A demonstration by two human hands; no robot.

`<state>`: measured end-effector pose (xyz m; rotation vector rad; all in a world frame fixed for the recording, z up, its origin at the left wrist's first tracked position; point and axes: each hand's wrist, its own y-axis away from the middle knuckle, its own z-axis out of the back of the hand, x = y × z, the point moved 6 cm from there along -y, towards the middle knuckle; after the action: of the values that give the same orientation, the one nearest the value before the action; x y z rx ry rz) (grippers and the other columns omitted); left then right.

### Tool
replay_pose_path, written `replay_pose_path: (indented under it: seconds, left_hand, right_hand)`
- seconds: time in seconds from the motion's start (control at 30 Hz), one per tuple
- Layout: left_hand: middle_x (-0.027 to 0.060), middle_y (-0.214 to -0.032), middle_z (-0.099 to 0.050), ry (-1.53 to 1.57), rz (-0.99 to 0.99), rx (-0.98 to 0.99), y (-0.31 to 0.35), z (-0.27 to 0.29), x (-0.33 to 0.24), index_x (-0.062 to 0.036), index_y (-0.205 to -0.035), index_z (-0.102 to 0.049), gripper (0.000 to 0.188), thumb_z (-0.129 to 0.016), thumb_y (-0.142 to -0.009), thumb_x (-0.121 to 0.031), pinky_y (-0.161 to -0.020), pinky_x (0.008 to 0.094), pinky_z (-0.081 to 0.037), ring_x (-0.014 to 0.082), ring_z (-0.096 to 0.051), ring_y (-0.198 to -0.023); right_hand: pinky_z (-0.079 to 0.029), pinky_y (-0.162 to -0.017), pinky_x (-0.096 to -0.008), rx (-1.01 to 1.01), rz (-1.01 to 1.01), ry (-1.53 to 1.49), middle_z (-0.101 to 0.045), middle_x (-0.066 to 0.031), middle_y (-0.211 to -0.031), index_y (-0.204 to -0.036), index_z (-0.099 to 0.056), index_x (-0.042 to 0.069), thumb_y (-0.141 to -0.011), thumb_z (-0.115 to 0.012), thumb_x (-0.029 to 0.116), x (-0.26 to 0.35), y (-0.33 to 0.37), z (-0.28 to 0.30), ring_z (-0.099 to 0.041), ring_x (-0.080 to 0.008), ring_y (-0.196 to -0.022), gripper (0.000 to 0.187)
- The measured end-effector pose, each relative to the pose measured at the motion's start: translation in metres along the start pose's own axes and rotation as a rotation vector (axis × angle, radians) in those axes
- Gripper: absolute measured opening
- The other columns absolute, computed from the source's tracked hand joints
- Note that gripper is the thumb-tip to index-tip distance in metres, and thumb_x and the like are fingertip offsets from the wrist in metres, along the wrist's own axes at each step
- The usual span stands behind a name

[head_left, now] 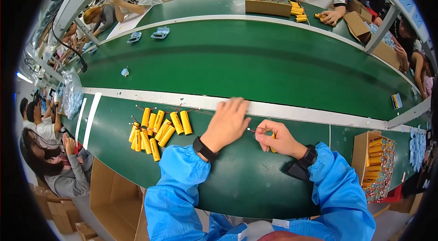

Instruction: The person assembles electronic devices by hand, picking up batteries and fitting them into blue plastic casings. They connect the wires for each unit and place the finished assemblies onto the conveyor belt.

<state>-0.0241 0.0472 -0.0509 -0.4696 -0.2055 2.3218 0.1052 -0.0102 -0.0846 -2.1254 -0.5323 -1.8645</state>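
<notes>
Held in the curled, closed-in fingers of the right hand (284,140), over the middle of the smooth green counter (255,172): a yellow cylindrical battery (273,150), mostly covered by the grip, long axis seemingly running away from the body — too hidden to be sure. Out leftward from the same fingers, a thin reddish wire tipped with a small white plug (249,129), pointing toward the left hand (226,124) and close by its thumb side, touching or apart hard to tell. On that side, fingers stretched open and blurred, reaching over the long white strip (292,109), with nothing seen gripped. Farther left, nearer to the left hand than to the right, a loose cluster of yellow batteries (166,136), variously slanted, leads mostly toward the far side. Well apart rightward, past the right wrist — an open brown cardboard box (359,152) filled with more.
</notes>
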Motion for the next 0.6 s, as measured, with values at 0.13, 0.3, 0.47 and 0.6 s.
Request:
replay_pose_path:
  seconds: [0.13,0.3,0.47,0.6]
  left_hand:
    - [0.0115,-0.102,-0.059,0.225,-0.240,0.045,0.001,0.002,-0.033,-0.0045,-0.110,-0.056,0.040,-0.069,-0.074,-0.012,-0.080,0.0394,-0.042,0.0283,-0.057,-0.096]
    - [0.0089,-0.082,-0.061,0.341,-0.246,0.046,0.001,0.006,-0.032,-0.0049,-0.091,-0.060,0.021,-0.067,-0.072,-0.009,-0.073,0.0373,-0.044,0.0282,-0.059,-0.078]
    - [0.0092,-0.069,-0.058,0.499,-0.227,0.039,-0.002,0.016,-0.024,-0.0042,-0.073,-0.056,0.009,-0.064,-0.071,-0.007,-0.065,0.0380,-0.044,0.0297,-0.056,-0.065]
    - [0.0101,-0.067,-0.057,0.536,-0.294,0.023,0.001,0.022,-0.027,-0.0038,-0.071,-0.054,0.010,-0.063,-0.072,-0.006,-0.061,0.0379,-0.043,0.0302,-0.055,-0.062]
  right_hand:
    - [-0.046,-0.053,-0.0217,-0.018,0.040,-0.022,-0.059,-0.0026,-0.078,-0.094,-0.055,0.001,-0.093,-0.057,0.010,0.002,-0.001,0.002,-0.058,-0.0077,-0.064,0.009]
    - [-0.045,-0.054,-0.0202,0.001,0.030,-0.002,-0.059,-0.0017,-0.077,-0.095,-0.055,0.003,-0.094,-0.058,0.015,-0.002,0.001,0.003,-0.057,-0.0069,-0.062,0.013]
    - [-0.046,-0.055,-0.0210,-0.011,-0.038,-0.002,-0.059,-0.0026,-0.077,-0.096,-0.054,0.002,-0.094,-0.058,0.016,-0.005,0.001,0.007,-0.058,-0.0076,-0.064,0.014]
    - [-0.047,-0.055,-0.0221,-0.008,-0.023,-0.003,-0.059,-0.0032,-0.077,-0.096,-0.052,0.002,-0.095,-0.056,0.014,-0.003,0.001,0.004,-0.059,-0.0084,-0.065,0.013]
